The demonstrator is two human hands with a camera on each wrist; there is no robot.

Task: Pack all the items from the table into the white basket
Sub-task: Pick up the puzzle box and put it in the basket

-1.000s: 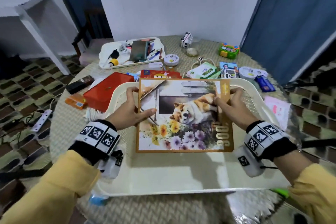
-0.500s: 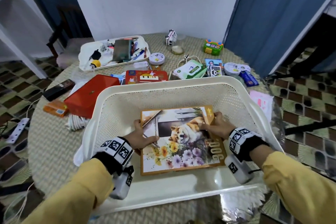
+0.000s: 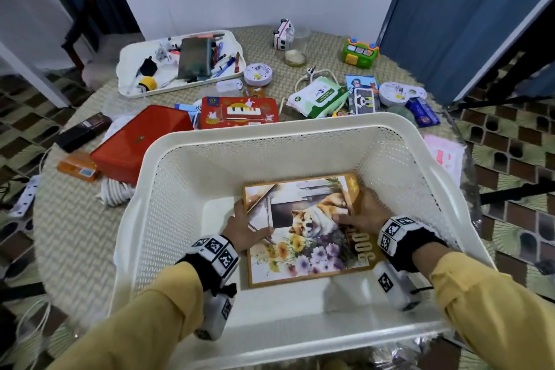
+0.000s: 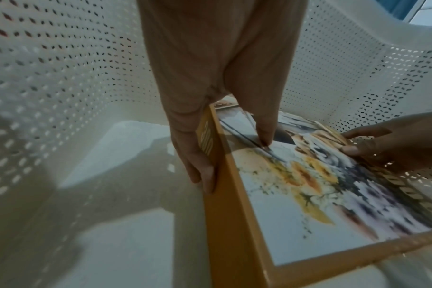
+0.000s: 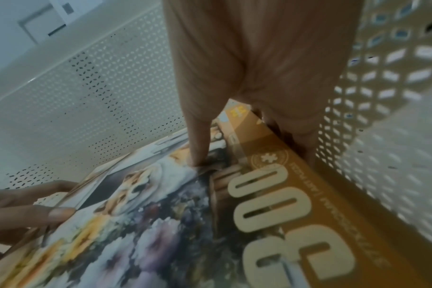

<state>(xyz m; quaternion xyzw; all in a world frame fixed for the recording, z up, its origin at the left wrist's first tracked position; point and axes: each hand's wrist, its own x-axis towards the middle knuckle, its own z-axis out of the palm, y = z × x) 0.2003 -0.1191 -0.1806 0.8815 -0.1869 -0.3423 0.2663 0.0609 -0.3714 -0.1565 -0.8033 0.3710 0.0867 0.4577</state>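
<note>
A puzzle box (image 3: pixel 309 231) with a dog and flowers on its lid is low inside the white basket (image 3: pixel 270 135), towards its right wall. My left hand (image 3: pixel 243 228) grips the box's left edge, thumb on the lid and fingers along the side. My right hand (image 3: pixel 360 213) grips the right edge the same way. The left wrist view shows my left hand (image 4: pixel 234 161) clamped on the orange edge of the box (image 4: pixel 296 194), just above the basket floor (image 4: pixel 111 224). In the right wrist view my right hand (image 5: pixel 249 155) holds the box (image 5: pixel 259 214) close to the perforated wall (image 5: pixel 382 136).
Behind the basket the table holds a red box (image 3: pixel 135 141), a red rabbit tin (image 3: pixel 237 112), a wipes pack (image 3: pixel 318 96), a white tray of pens (image 3: pixel 177 63), a green toy (image 3: pixel 360 52), an orange pack (image 3: pixel 78 165) and pink paper (image 3: pixel 444 153).
Both hands have lowered the puzzle box from rim height down into the basket and shifted it towards the right wall.
</note>
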